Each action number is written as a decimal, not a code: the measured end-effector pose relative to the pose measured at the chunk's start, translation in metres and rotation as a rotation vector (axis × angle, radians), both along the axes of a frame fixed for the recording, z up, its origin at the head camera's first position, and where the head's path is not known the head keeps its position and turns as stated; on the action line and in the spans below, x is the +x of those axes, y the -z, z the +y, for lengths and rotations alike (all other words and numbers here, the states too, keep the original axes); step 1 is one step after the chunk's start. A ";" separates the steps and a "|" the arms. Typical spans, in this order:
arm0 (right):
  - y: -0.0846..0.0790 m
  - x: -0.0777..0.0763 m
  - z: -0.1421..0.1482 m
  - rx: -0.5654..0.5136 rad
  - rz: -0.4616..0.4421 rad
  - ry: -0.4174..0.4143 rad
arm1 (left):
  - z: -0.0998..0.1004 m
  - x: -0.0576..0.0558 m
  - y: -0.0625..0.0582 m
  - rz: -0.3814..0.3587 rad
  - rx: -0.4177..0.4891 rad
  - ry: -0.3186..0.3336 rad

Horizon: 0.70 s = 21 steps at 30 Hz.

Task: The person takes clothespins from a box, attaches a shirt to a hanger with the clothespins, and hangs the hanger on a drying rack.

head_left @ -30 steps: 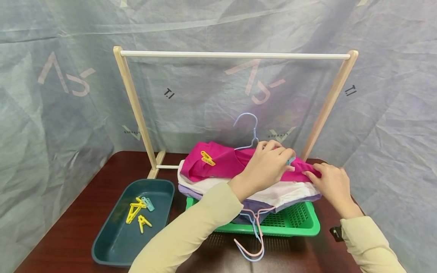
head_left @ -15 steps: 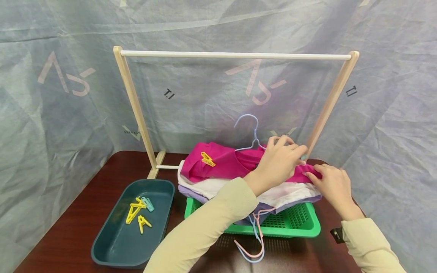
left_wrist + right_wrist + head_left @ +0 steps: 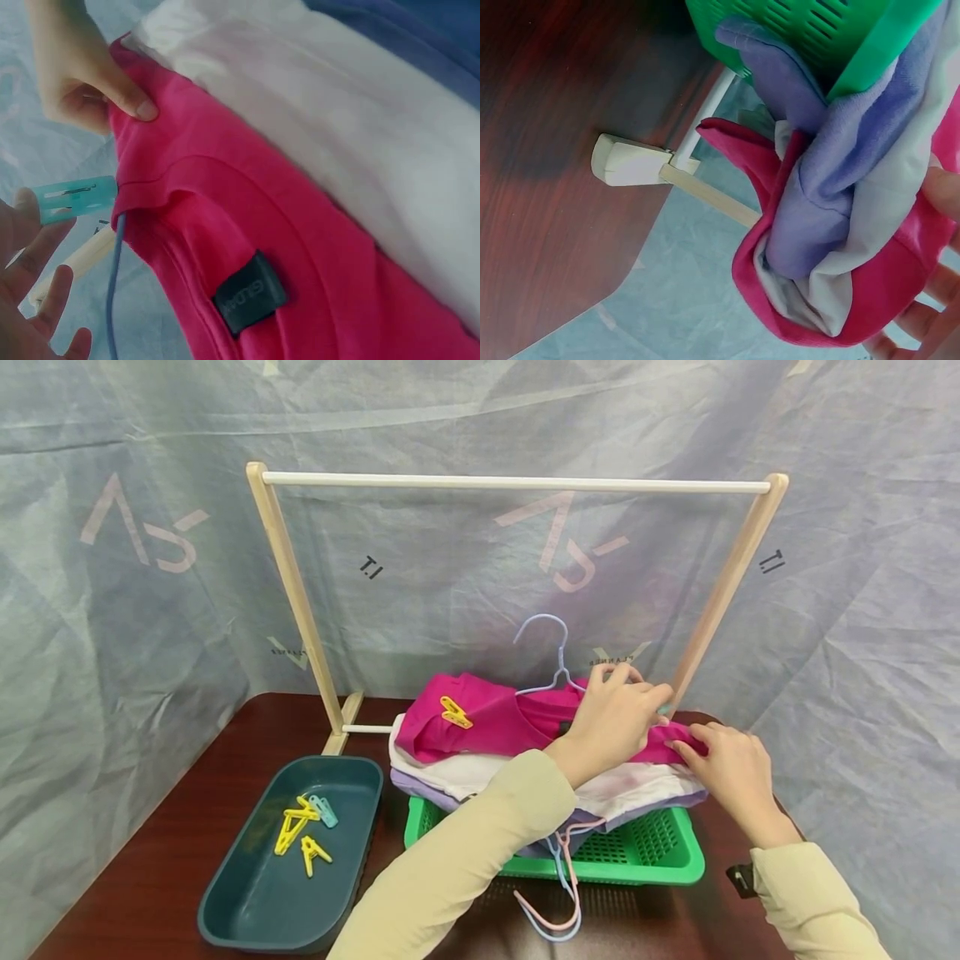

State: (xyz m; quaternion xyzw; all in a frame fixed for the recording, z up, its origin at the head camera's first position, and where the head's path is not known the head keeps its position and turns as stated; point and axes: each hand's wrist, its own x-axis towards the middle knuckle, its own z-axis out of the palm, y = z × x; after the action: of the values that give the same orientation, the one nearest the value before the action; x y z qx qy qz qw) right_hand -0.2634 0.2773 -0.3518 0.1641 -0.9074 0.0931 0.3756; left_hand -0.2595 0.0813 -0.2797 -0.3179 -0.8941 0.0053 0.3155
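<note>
A magenta T-shirt (image 3: 480, 727) lies on top of white and purple garments, a pale blue hanger (image 3: 561, 652) rising from its neck. My left hand (image 3: 617, 714) pinches a teal clothespin (image 3: 75, 201). The pin's tip meets the shirt's upper edge by the hanger arm; whether it bites the cloth is unclear. Farther right, my right hand (image 3: 727, 768) grips the shirt's shoulder, its thumb (image 3: 142, 109) on top of the fabric in the left wrist view. A yellow clothespin (image 3: 455, 712) sits on the opposite shoulder.
Below the clothes stands a green basket (image 3: 652, 870), with pink (image 3: 573, 877) and blue hanger hooks sticking out in front. A dark teal tray (image 3: 262, 914) at left holds several clothespins (image 3: 300, 818). Behind rises a wooden rack with a white rail (image 3: 517, 483).
My left hand has shifted right along the shirt with the teal clothespin, uncovering the neckline. The right hand stays nearly still on the shoulder.
</note>
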 end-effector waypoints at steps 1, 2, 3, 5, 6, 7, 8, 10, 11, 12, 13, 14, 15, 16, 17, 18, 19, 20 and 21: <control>0.000 0.000 0.000 0.000 0.003 -0.002 | 0.000 0.000 0.001 0.000 -0.003 -0.006; 0.000 0.000 0.000 -0.001 0.006 -0.004 | 0.000 -0.001 0.001 0.002 -0.002 -0.011; 0.000 0.000 0.000 -0.002 0.009 -0.007 | 0.000 -0.001 0.002 0.004 0.000 -0.014; 0.001 0.001 0.000 -0.002 0.017 -0.012 | 0.001 -0.002 0.003 0.010 0.005 -0.019; 0.001 0.001 0.000 -0.003 0.020 -0.015 | 0.001 -0.002 0.003 0.011 0.007 -0.021; 0.001 0.001 0.000 -0.005 0.022 -0.017 | 0.002 -0.003 0.003 0.013 0.008 -0.022; 0.002 0.001 0.000 -0.004 0.024 -0.018 | 0.002 -0.003 0.004 0.014 0.010 -0.024; 0.002 0.001 0.000 -0.005 0.028 -0.020 | 0.002 -0.003 0.004 0.016 0.011 -0.030; 0.003 0.001 0.001 -0.005 0.029 -0.020 | 0.003 -0.003 0.004 0.012 0.011 -0.035; 0.003 0.001 0.001 -0.004 0.029 -0.020 | 0.003 -0.003 0.004 0.008 0.011 -0.041; 0.003 0.001 0.001 -0.002 0.029 -0.019 | 0.003 -0.003 0.004 0.001 0.010 -0.047; 0.003 0.001 0.001 0.002 0.027 -0.018 | 0.003 -0.003 0.005 -0.005 0.010 -0.051; 0.003 0.001 0.002 0.004 0.026 -0.019 | 0.003 -0.003 0.005 -0.013 0.009 -0.055; 0.003 0.001 0.002 0.006 0.024 -0.019 | 0.003 -0.004 0.005 -0.021 0.010 -0.058; 0.003 0.001 0.002 0.008 0.023 -0.019 | 0.003 -0.004 0.006 -0.029 0.011 -0.061; 0.003 0.001 0.002 0.010 0.021 -0.019 | 0.002 -0.004 0.006 -0.033 0.013 -0.064; 0.003 0.001 0.002 0.010 0.021 -0.020 | 0.002 -0.004 0.006 -0.037 0.015 -0.065; 0.003 0.001 0.002 0.011 0.021 -0.020 | 0.002 -0.005 0.006 -0.040 0.017 -0.065; 0.003 0.002 0.001 0.012 0.020 -0.021 | 0.002 -0.005 0.006 -0.043 0.018 -0.067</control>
State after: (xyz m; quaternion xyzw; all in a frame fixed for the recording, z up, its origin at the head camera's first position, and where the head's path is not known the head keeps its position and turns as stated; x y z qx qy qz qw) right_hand -0.2618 0.2788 -0.3551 0.1766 -0.9024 0.0898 0.3827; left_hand -0.2642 0.0833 -0.2857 -0.2849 -0.9109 0.0010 0.2985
